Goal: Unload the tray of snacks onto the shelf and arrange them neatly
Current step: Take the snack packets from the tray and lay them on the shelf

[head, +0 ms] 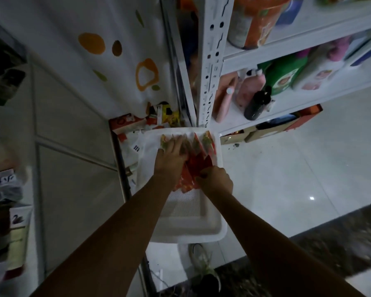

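The snack packets (196, 155) lie bunched at the far end of the white tray (201, 232), at the centre of the frame. The left hand (171, 153) spreads flat over them, seemingly to gather them. The right hand (217, 179) pinches a red packet's near edge, likely to lift it. The shelf (287, 48) rises at upper right.

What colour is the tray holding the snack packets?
White tray, perforated base; head view, the only one.
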